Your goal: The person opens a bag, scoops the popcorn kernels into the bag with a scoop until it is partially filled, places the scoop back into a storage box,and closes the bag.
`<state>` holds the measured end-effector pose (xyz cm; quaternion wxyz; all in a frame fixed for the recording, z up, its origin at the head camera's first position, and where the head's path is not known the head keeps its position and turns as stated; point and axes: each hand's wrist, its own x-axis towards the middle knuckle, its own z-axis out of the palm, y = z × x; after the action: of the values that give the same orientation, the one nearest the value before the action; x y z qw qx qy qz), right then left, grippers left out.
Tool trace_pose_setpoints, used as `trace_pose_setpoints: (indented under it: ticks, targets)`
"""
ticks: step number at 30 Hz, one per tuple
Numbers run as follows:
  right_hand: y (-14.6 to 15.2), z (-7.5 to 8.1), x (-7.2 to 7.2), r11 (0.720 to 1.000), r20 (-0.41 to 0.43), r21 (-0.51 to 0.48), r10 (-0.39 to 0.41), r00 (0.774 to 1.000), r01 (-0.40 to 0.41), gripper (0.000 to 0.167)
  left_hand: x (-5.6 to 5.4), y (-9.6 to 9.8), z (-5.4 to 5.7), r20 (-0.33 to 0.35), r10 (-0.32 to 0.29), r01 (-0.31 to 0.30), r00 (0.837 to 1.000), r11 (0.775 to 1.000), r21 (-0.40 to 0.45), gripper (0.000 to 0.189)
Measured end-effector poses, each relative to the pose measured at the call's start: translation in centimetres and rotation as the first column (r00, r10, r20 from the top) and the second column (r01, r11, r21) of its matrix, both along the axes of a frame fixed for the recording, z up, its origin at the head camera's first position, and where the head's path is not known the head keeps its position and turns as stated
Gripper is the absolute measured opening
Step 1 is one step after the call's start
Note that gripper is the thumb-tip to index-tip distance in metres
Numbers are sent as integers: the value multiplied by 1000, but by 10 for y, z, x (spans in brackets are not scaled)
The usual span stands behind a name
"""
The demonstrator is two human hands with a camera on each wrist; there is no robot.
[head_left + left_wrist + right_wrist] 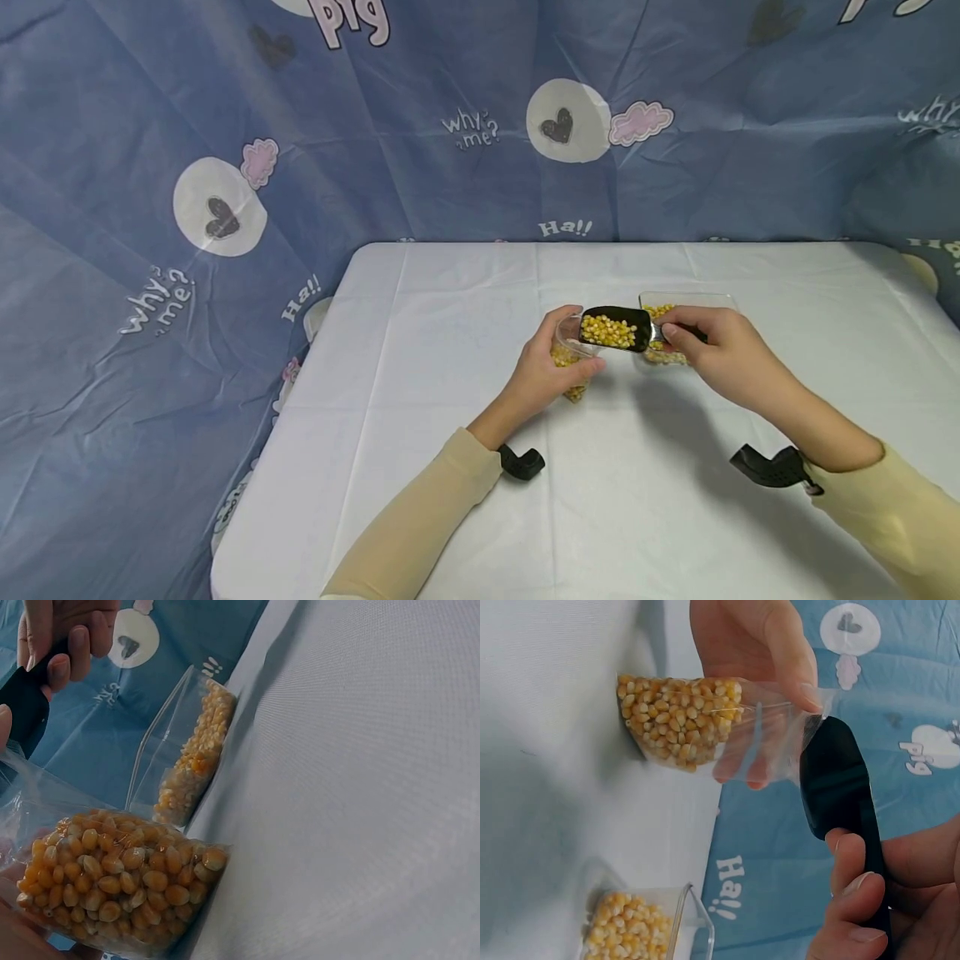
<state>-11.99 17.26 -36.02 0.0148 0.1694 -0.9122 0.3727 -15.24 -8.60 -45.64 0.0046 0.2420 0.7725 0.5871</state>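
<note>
My left hand (546, 360) grips a clear plastic bag (761, 731) near its mouth, thumb on the near side and fingers behind. Yellow corn kernels (120, 881) fill the lower part of the bag, which stands upright against the white tabletop. My right hand (712, 343) holds a black scoop (836, 776) by its handle. More kernels (609, 331) lie in the scoop's bowl. Its front edge reaches the bag's open mouth in the right wrist view.
Behind the right hand, a clear square container (686, 297) holds more corn on the white-covered table (450, 333). A blue printed cloth (480, 183) hangs beyond the table's far edge. Black straps (768, 467) stick out at both wrists.
</note>
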Motion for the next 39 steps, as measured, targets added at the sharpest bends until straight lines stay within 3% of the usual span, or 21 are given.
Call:
trace_pose_setpoints:
  ticks: [18,22,26,30,33,35,39]
  targets:
    - [-14,6,-2,993,-76,96,70,995,-63,22,0,1,2,-9,3,-3,1000,1000,-11,72]
    - [-17,8,-3,991,-132,113,90,987,-75,18,0,1,3,-9,4,-4,1000,1000,-7,70]
    - [-22,11,-3,985,-237,158,110,965,-74,13,1,1,4,-11,16,-16,1000,1000,0,69]
    - [-27,14,-1,976,-353,212,130,926,-55,14,2,1,5,-7,30,-31,1000,1000,-7,68]
    - [-30,15,1,963,-447,262,171,878,-54,17,2,1,6,-2,38,-38,999,999,-15,67]
    - [-32,14,0,951,-516,304,210,830,-51,19,2,1,6,1,43,-43,999,999,-13,67]
    - [-33,12,-1,914,-631,403,311,711,-43,28,2,1,6,0,49,-49,999,999,-1,68]
